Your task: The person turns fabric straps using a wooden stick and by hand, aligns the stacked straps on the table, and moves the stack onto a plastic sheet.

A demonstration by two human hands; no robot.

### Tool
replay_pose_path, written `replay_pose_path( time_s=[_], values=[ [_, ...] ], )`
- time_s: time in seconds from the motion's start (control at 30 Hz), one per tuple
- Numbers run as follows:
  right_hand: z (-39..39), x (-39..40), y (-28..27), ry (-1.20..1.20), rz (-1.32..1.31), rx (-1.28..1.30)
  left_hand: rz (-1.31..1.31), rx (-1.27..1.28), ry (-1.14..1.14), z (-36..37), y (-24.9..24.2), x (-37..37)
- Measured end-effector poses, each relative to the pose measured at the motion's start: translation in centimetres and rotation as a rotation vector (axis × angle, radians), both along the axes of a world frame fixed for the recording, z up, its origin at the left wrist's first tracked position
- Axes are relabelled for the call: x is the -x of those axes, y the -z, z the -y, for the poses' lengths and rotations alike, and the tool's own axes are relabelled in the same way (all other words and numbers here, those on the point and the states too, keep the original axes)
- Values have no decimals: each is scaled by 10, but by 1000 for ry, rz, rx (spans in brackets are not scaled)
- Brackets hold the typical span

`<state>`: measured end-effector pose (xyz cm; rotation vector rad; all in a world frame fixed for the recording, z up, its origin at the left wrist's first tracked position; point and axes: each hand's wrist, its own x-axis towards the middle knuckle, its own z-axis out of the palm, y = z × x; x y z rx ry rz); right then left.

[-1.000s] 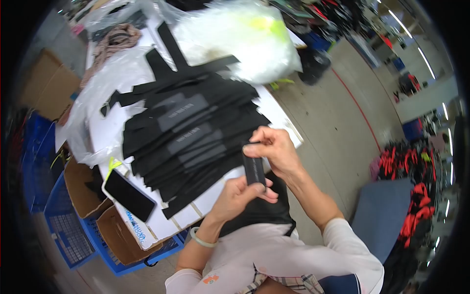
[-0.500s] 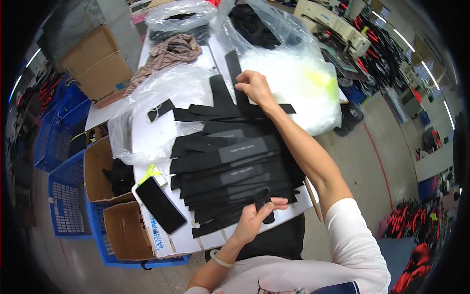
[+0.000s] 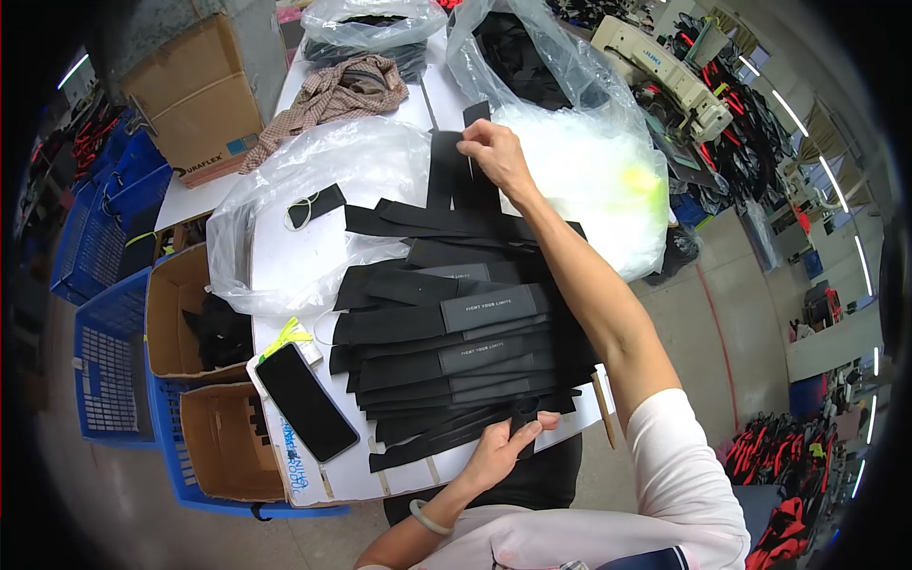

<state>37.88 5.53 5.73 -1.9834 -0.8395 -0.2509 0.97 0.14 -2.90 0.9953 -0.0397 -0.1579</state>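
Black fabric strips (image 3: 408,328), some with grey printed patches, lie in an overlapping pile on the white table. At the near edge of the pile my left hand (image 3: 499,451) is closed on a small black piece (image 3: 524,414), thumb on top. My right hand (image 3: 496,157) reaches past the far side of the pile and pinches the upper end of a black strip (image 3: 443,171). Another upright strip (image 3: 477,114) stands out just behind my right fingers.
A phone (image 3: 307,401) lies left of the pile. Clear plastic bags (image 3: 323,161), a checked cloth (image 3: 351,90) and a sewing machine (image 3: 655,71) are farther back. Cardboard boxes (image 3: 228,442) and blue baskets (image 3: 114,380) stand at the left.
My right hand has moved to the strip on the left and now pinches its top end. My left hand keeps its hold near the table's front edge. The view has shifted slightly.
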Motion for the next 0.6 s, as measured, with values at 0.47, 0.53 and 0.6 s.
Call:
replay_pose_path(
  time_s=[0.47, 0.53, 0.6],
  values=[
    [33, 43, -101, -185, -408, -629, 47, 321, -507, -122, -105, -87],
    [41, 62, -111, -181, -411, -615, 134, 382, -487, -131, -112, -105],
    [51, 72, -112, -204, -397, -541, 167, 307, -502, -130, -124, -114]
  ],
)
